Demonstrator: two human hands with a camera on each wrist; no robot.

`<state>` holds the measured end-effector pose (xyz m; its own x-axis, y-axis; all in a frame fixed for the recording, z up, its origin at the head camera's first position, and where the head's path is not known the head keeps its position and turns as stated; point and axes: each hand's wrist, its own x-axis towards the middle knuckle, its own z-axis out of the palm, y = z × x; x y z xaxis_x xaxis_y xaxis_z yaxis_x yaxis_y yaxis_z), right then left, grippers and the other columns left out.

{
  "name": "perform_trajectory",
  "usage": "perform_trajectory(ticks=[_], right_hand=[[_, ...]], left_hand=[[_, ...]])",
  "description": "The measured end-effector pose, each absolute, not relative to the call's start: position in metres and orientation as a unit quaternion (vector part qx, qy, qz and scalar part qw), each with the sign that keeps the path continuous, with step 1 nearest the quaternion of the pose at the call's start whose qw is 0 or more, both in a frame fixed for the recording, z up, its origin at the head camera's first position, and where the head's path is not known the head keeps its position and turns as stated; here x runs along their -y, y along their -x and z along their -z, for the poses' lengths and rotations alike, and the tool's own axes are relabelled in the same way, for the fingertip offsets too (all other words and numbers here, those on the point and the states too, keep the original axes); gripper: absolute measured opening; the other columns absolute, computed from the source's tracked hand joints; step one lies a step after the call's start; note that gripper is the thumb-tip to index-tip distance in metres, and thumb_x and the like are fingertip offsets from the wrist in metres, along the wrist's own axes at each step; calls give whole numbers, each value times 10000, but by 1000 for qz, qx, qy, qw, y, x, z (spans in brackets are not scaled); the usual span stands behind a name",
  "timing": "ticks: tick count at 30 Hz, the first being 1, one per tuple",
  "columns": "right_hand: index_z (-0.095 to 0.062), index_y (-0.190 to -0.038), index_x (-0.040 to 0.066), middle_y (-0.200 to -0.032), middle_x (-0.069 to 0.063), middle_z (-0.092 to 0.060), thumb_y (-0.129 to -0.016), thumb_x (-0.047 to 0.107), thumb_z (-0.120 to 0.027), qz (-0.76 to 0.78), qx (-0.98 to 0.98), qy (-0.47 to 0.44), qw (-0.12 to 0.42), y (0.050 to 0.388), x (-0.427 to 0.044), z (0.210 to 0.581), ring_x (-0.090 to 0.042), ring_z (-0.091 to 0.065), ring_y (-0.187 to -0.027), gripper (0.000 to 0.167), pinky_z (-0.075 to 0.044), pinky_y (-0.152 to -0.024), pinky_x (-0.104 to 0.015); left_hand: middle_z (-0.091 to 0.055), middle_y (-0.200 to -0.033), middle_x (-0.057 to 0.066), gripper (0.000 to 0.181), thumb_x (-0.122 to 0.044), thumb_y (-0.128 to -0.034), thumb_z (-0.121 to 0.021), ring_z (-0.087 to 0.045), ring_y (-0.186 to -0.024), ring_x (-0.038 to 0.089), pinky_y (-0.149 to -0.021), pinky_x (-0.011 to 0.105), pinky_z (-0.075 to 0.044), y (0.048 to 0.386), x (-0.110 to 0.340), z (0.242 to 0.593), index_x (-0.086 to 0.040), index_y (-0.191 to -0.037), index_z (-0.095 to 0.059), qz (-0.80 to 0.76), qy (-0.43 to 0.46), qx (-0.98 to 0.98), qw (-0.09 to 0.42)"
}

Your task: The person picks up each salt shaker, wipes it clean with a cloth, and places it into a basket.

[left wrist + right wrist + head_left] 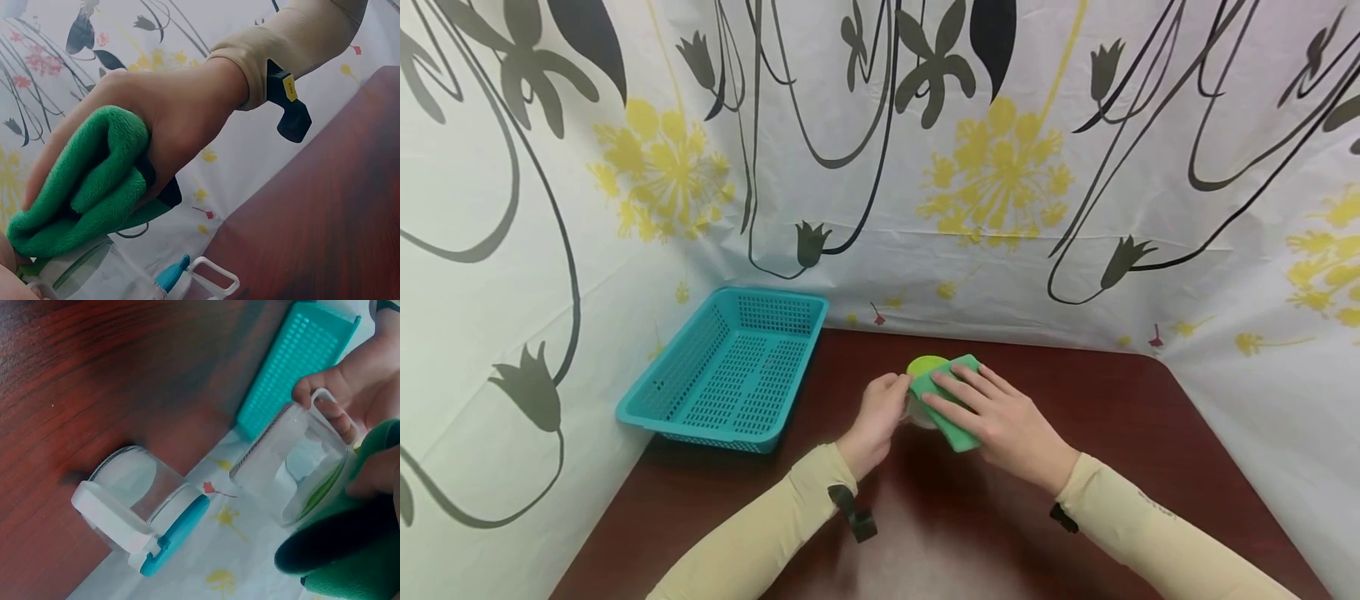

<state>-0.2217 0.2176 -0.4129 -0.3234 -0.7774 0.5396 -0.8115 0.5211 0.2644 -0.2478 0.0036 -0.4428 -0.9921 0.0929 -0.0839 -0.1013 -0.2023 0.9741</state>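
Note:
My left hand [876, 417] holds a clear jar [275, 465] by its white handle [325, 403]; its fingers pass through the handle in the right wrist view. The jar has a lime-green lid [925, 364], and it is tilted in my grasp. My right hand [1007, 429] grips a folded green cloth [953, 429] and presses it against the jar's lid and side. In the left wrist view the plush cloth [109, 181] bunches under the right hand's fingers. A second clear jar [134, 481] with a blue lid and white handle stands on the table, hidden behind my hands in the head view.
A turquoise perforated basket [775, 433] stands at the back left of the dark reddish-brown table [1097, 400]. A white curtain [865, 192] with grey and yellow flowers surrounds the table at the back and sides.

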Motion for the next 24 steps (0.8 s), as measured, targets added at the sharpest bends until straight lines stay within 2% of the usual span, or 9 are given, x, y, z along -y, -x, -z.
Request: perform_trajectory(ticks=[5,9,13,17,24], right_hand=[[-517,-1478,195,-1519,-90,-467,-593,100,-953,-17,811,-494,313,221,-219,413,-347,-492,-1343,991,-406,-1051,-565],[-533,-1467,200,-1503,-65,-491,-607,35,-902,-12,810,-493,316,223,-224,413,-334,-520,-1319,950,-426,-1035,-556],[-538,-1463,204,-1475,-37,-526,-648,41,-861,-7,811,-484,329,228,-234,413,-324,-551,-1287,892,-448,-1015,-546],[-559,-1445,173,-1427,-32,-571,-629,75,-857,-1,822,-461,334,234,-248,410,-330,-572,-1260,875,-457,-1007,-538],[-592,-1413,157,-1359,-33,-621,-572,98,-851,4,837,-430,338,240,-267,406,-327,-591,-1221,882,-492,-962,-521]], left_hand=[[-420,-624,-35,207,-207,-955,-573,-425,-603,126,-615,313,-406,245,-3,443,-114,-771,-544,-777,7,-626,63],[-402,-594,-38,204,-200,-935,-582,-395,-554,121,-553,290,-364,243,-4,444,-99,-767,-524,-782,11,-620,67],[-398,-598,-35,201,-187,-904,-597,-397,-556,123,-531,270,-369,242,-4,445,-90,-749,-515,-783,19,-619,59],[-387,-604,-28,217,-182,-894,-608,-399,-556,113,-537,264,-392,241,-3,444,-101,-728,-493,-788,28,-612,53],[-384,-654,-9,193,-220,-915,-609,-431,-640,146,-630,325,-462,238,-1,442,-105,-782,-529,-785,31,-616,69]])
